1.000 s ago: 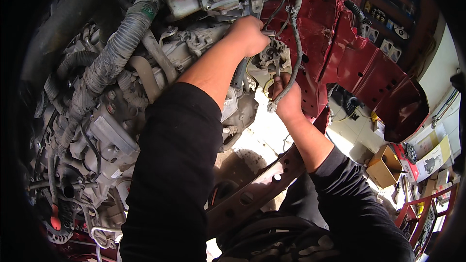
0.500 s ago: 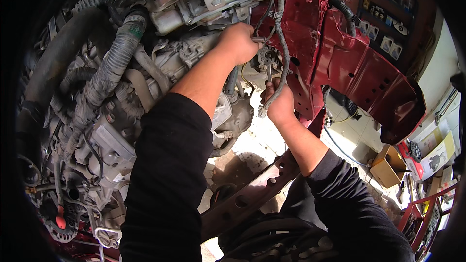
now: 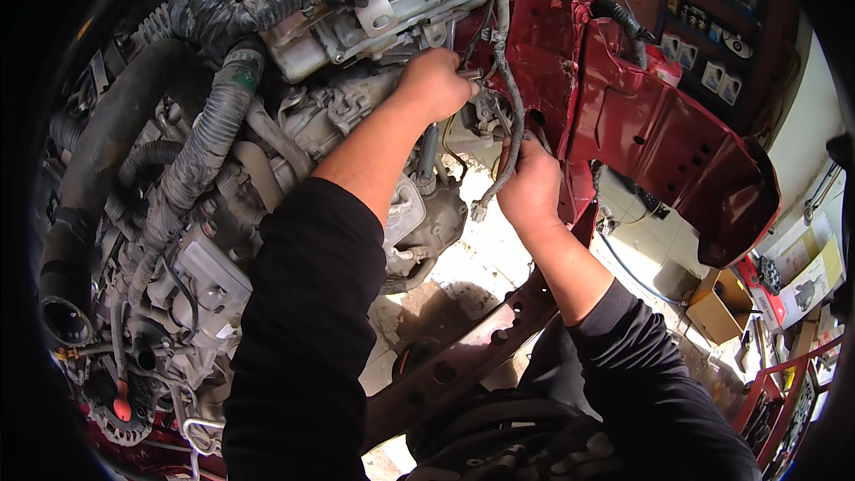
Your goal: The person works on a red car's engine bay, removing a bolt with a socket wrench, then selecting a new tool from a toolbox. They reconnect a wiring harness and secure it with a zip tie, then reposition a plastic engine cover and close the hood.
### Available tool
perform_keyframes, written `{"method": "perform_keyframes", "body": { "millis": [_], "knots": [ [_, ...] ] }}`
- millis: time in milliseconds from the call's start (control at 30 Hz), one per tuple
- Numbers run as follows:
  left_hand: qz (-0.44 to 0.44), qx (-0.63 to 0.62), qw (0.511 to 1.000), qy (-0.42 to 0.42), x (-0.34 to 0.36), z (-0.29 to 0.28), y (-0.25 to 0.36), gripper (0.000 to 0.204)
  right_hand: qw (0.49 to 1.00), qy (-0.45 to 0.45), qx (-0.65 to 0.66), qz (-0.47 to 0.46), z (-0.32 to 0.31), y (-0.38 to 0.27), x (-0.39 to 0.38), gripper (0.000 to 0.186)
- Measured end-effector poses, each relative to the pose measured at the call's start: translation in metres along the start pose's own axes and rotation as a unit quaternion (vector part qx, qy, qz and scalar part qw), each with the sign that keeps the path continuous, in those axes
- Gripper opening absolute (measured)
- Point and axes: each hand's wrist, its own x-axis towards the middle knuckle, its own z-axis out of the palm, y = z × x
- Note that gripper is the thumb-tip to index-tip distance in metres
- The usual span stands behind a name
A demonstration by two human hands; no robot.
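In the head view, gripping a short silver tool (image 3: 472, 76) with the left hand (image 3: 435, 86), closed round it, at the upper centre of the frame beside a grey metal engine (image 3: 343, 111), and clasping a slim metal tool (image 3: 504, 124) in the curled, partly hidden right hand (image 3: 532, 180), just below and to the right, near a small metal part (image 3: 484, 112); unable to tell any contact at its tip. Working just beside a grey cable (image 3: 514, 92) hanging past the right hand, with a thick ribbed hose (image 3: 200, 147) at left, a dark red car panel (image 3: 663, 125) at upper right, and a cardboard box (image 3: 718, 305) at lower right.
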Motion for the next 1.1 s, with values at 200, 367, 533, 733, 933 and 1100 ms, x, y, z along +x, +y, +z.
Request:
{"method": "perform_keyframes", "body": {
  "millis": [200, 367, 533, 733, 933, 1100],
  "knots": [
    [-0.011, -0.021, 0.999, 0.034, -0.001, 0.007, -0.004, 0.037, 0.994, -0.008, -0.095, -0.061, 0.003, -0.01, 0.008, 0.022],
    [-0.004, -0.033, 0.998, 0.057, 0.004, 0.012, -0.008, 0.034, 0.994, 0.001, -0.101, -0.05, 0.006, -0.013, 0.014, 0.022],
    [-0.01, -0.047, 0.998, 0.047, 0.008, 0.016, -0.01, 0.033, 0.994, -0.001, -0.096, -0.044, 0.005, -0.012, 0.018, 0.019],
    [-0.018, -0.051, 0.997, 0.047, 0.013, 0.018, -0.012, 0.032, 0.989, 0.021, -0.117, -0.091, 0.01, -0.006, 0.02, 0.021],
    [-0.016, -0.038, 0.998, 0.057, 0.013, 0.018, -0.012, 0.033, 0.987, 0.013, -0.141, -0.077, 0.017, 0.0, 0.024, 0.021],
    [-0.013, -0.027, 0.998, 0.047, 0.011, 0.013, -0.011, 0.035, 0.983, 0.013, -0.161, -0.083, 0.019, -0.001, 0.023, 0.018]
  ]
}}
